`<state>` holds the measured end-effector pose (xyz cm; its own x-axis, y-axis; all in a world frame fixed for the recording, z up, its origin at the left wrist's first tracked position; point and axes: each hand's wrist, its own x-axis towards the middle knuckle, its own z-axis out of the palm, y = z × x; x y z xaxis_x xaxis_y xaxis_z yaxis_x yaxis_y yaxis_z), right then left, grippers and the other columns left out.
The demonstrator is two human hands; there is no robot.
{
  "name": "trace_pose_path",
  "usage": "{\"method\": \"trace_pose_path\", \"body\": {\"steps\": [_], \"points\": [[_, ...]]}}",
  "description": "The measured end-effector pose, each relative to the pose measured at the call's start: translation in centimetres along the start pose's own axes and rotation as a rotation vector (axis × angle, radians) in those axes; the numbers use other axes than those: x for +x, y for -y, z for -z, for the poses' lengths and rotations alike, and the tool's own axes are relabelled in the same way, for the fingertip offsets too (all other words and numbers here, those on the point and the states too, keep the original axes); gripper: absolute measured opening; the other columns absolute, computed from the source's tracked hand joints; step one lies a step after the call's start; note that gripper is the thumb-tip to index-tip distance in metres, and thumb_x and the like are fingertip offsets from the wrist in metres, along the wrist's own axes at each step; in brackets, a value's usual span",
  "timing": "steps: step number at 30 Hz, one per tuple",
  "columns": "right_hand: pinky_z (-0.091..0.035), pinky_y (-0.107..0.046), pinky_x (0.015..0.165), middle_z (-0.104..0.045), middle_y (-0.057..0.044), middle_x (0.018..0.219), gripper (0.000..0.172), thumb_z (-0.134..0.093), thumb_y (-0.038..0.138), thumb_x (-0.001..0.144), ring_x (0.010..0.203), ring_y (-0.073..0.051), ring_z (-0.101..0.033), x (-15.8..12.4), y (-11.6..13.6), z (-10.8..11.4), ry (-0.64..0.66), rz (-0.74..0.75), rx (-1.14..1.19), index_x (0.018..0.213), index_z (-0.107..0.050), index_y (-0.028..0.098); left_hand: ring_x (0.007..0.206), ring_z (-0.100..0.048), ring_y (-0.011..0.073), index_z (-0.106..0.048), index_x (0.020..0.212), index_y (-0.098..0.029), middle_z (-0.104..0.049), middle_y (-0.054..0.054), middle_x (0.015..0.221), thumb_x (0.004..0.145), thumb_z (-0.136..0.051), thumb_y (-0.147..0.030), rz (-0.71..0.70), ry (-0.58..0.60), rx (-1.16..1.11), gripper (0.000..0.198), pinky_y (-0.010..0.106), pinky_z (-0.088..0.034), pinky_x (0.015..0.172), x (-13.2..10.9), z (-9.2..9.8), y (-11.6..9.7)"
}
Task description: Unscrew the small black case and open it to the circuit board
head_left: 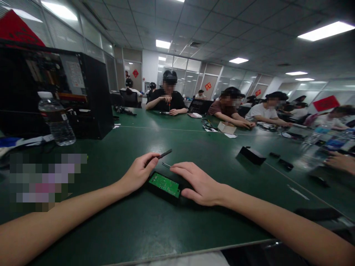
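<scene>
In front of me on the table lies a black case (163, 194) with a green circuit board (165, 184) in it. My left hand (140, 171), at the case's upper left, pinches a thin dark strip-like piece (166, 153) between thumb and fingers. The strip points up and to the right. My right hand (203, 184) curls at the right end of the case, thumb beside its edge. A thin metal rod (166, 165) sticks out leftward from under its fingertips, above the board; the rest of the rod is hidden by the hand.
A water bottle (57, 118) and an open computer tower (94, 92) stand at the left. To the right on the green table (210, 229) are a black box (252, 155) and small black parts (285, 164). Several people work across the table; another person's hand (341, 161) is at far right.
</scene>
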<state>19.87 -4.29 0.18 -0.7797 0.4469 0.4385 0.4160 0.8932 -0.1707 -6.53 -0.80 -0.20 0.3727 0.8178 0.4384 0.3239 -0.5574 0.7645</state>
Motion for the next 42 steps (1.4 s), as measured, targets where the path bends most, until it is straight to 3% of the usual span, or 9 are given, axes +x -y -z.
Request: {"method": "trace_pose_path", "body": {"steps": [4,7,10,18,29,38,42], "points": [[-0.043,-0.05,0.11,-0.043,-0.023,0.152,0.077,-0.055,0.064,0.095,0.136,-0.032,-0.046,0.9,2.6,-0.9,0.056,0.004,-0.066,0.147,-0.041,0.009,0.101,-0.066,0.0262,-0.063,0.123,-0.015,-0.071,0.009,0.112,0.091,-0.063,-0.046,0.03,0.005,0.018,0.045,0.035,-0.05,0.092,0.1,-0.2,0.4],[-0.043,-0.047,0.111,-0.033,-0.022,0.159,0.063,-0.058,0.047,0.098,0.138,-0.031,-0.045,1.3,3.8,-1.5,0.122,-0.022,-0.095,0.148,-0.041,0.011,0.096,-0.067,0.0255,-0.067,0.112,-0.015,-0.073,0.007,0.104,0.089,-0.064,-0.043,0.054,0.044,-0.005,0.036,0.035,-0.05,0.091,0.2,-0.3,0.3],[-0.045,-0.042,0.111,-0.036,-0.018,0.158,0.052,-0.052,0.036,0.101,0.134,-0.028,-0.049,1.4,4.3,-1.5,0.165,-0.05,-0.088,0.147,-0.043,0.014,0.096,-0.067,0.0255,-0.069,0.106,-0.016,-0.073,0.006,0.101,0.09,-0.062,-0.042,0.067,0.057,-0.051,0.032,0.035,-0.05,0.091,0.4,-0.2,0.2],[-0.044,-0.048,0.111,-0.039,-0.018,0.158,0.058,-0.05,0.042,0.103,0.136,-0.031,-0.048,0.8,3.4,-0.4,0.227,0.025,-0.17,0.152,-0.04,0.013,0.095,-0.067,0.0249,-0.072,0.105,-0.016,-0.075,0.006,0.1,0.091,-0.059,-0.042,0.041,0.104,-0.03,0.032,0.036,-0.05,0.094,0.3,-0.4,0.6],[-0.05,-0.044,0.101,-0.05,-0.019,0.15,0.053,-0.047,0.046,0.104,0.126,-0.029,-0.056,0.3,2.4,-0.3,0.152,0.118,-0.212,0.145,-0.048,0.012,0.096,-0.068,0.0242,-0.071,0.108,-0.016,-0.074,0.006,0.103,0.093,-0.056,-0.039,0.016,0.175,0.003,0.031,0.033,-0.051,0.088,0.1,-0.7,0.3],[-0.054,-0.04,0.096,-0.065,-0.017,0.127,0.038,-0.052,0.035,0.102,0.112,-0.025,-0.062,-0.2,1.7,-0.4,-0.012,0.236,-0.19,0.13,-0.058,0.01,0.1,-0.067,0.0226,-0.072,0.109,-0.016,-0.075,0.006,0.109,0.095,-0.056,-0.037,-0.029,0.233,-0.007,0.03,0.034,-0.05,0.096,0.1,-0.5,0.0],[-0.055,-0.04,0.096,-0.065,-0.017,0.128,0.038,-0.053,0.034,0.101,0.113,-0.025,-0.062,-0.5,1.6,-0.2,-0.015,0.223,-0.183,0.131,-0.057,0.012,0.102,-0.067,0.0245,-0.073,0.108,-0.016,-0.075,0.007,0.107,0.09,-0.061,-0.038,0.036,0.208,-0.084,0.031,0.035,-0.05,0.095,0.4,-0.7,0.1]]}}
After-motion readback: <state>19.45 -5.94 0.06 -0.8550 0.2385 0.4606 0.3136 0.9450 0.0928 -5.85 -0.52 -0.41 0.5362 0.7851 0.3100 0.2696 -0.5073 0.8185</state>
